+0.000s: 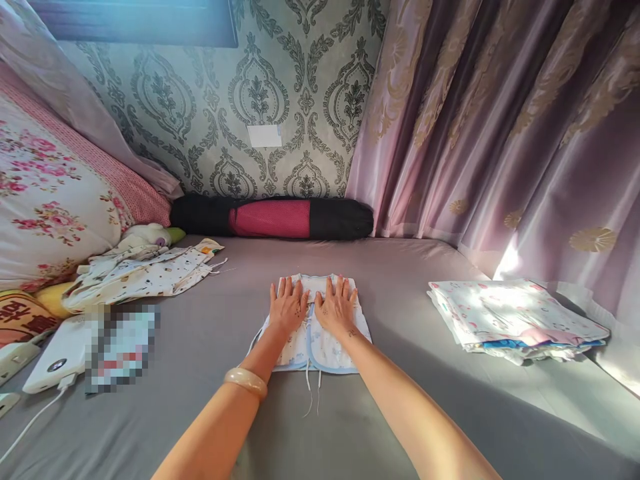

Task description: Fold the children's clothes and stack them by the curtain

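Observation:
A small white baby jacket (325,353) with blue trim and faint prints lies folded on the grey bed sheet (210,413). Its tie strings hang toward me from the lower edge. On its left half my left hand (287,308) lies flat, fingers spread. My right hand (337,308) rests the same way on the right half, palm down. Both hands touch the fabric near its top, and neither grips it. Part of the jacket is hidden under them.
A stack of folded printed cloths (515,313) sits at right. Patterned baby clothes (150,273) lie at left, near a white power bank (60,357) with a cable and a blurred packet (125,347). A black and pink roll bag (273,219) lies along the wall.

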### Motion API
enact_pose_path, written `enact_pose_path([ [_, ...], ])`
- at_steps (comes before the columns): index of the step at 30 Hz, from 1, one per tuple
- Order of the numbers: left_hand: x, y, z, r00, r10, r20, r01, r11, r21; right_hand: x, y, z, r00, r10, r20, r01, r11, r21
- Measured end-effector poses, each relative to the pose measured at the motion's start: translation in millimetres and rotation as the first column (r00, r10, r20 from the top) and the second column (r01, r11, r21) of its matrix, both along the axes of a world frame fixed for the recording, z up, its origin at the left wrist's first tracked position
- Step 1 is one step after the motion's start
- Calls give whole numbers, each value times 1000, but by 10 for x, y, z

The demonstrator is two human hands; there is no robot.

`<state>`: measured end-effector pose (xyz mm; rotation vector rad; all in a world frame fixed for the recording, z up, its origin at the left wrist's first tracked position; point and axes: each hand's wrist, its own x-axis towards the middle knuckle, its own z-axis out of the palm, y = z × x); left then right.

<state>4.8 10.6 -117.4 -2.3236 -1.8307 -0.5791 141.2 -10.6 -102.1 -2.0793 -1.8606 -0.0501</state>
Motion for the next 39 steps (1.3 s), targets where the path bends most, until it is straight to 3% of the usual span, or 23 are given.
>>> enact_pose_path([
  [8, -14, 48, 28, 998, -10, -59, 0, 986, -165, 19, 6, 36, 999, 21, -34, -24, 995, -92],
  [14, -190, -12, 256, 998, -68, 18, 70, 948, -310, 181, -63, 141, 976, 185, -111, -205, 955, -216],
  [19, -458, -333, 402, 969, -247, -1, 238, 938, -250, 302, -400, 185, 928, 367, -63, -371, 901, -225],
  [25, -542, -785, 330, 892, -451, -31, 425, 860, -284, 297, -783, 192, 831, 554, -41, -547, 802, -240],
  [31, -494, -903, 232, 872, -489, -25, 454, 827, -332, 267, -841, 167, 826, 562, -27, -548, 792, -268],
  [39, -490, -920, 284, 883, -468, -4, 437, 828, -351, 263, -823, 187, 837, 546, -39, -532, 794, -293],
])
